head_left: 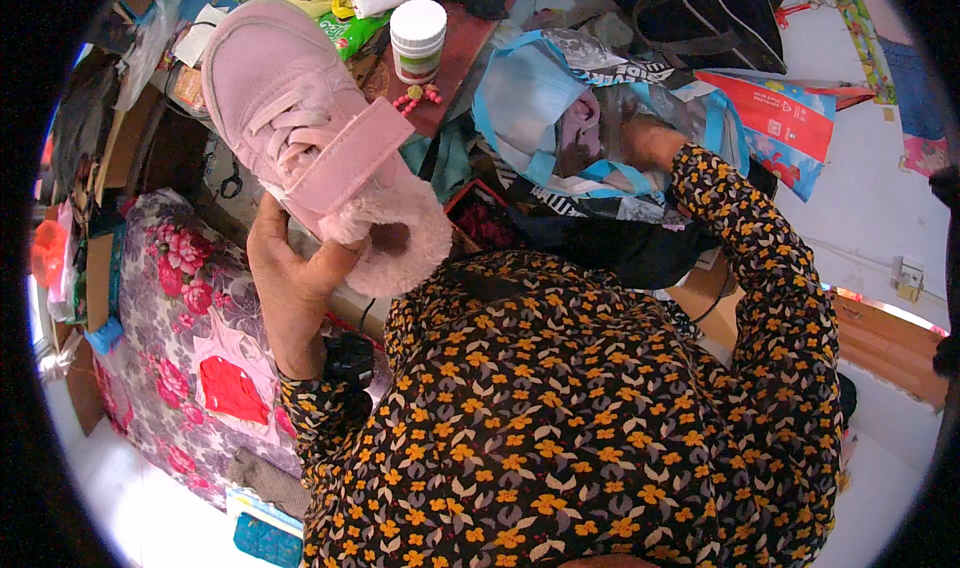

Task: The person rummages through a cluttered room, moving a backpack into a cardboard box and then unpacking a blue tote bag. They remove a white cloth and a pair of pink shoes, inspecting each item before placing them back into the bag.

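My left hand (289,283) grips a pink shoe (300,103) by its fluffy lined opening, with the thumb at the collar. The shoe has laces and a wide strap, and its toe points up and to the left. My right hand (646,142) reaches into a bag with light blue edging (487,107); its fingers are hidden inside, so what they touch cannot be told. A mauve item (579,127) lies in the bag, left of that hand.
A white-lidded bottle (418,39) and a pink bead string (416,99) stand beyond the shoe. A black bag (712,13) lies at the back right, near a red and blue package (784,122). Flowered bedding (161,358) is at the left, with pink and red clothing (232,384) on it.
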### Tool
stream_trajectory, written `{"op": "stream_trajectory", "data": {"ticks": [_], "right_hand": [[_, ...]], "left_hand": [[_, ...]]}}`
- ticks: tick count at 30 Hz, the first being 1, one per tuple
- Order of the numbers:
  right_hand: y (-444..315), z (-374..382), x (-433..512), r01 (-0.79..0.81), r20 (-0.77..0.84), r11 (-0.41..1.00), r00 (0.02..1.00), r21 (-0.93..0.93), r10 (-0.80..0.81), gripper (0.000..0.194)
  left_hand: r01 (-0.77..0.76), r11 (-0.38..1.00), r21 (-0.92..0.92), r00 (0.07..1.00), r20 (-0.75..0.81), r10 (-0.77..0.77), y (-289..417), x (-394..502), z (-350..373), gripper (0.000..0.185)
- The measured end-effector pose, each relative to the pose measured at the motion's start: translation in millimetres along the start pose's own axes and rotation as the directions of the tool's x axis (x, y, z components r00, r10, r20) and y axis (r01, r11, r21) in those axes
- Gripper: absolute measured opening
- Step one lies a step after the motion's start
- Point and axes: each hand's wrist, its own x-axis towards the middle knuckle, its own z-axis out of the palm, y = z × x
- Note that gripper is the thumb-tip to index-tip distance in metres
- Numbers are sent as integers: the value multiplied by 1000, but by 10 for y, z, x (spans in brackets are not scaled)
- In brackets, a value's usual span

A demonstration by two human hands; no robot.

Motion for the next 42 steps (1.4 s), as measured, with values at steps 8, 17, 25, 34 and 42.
{"op": "stream_trajectory", "data": {"ticks": [8,17,25,34,42], "right_hand": [[-118,-48,17,245,-178,959,959,145,-218,39],[-363,122,444,163,-275,924,959,346,-67,64],[-310,251,515,259,-440,870,896,419,-56,59],[-203,-225,151,72,-110,272,985,960,130,43],[-136,-353,-145,65,-87,214,992,975,92,43]], "left_hand": [[-27,999,19,999,26,26,-17,22,26,60],[-5,1000,17,1000,28,4,28,11,15,59],[17,999,-51,1000,9,-16,22,-38,1,61],[8,1000,13,1000,18,-8,62,-25,11,62],[-19,1000,-12,999,39,19,53,-3,79,61]]}}
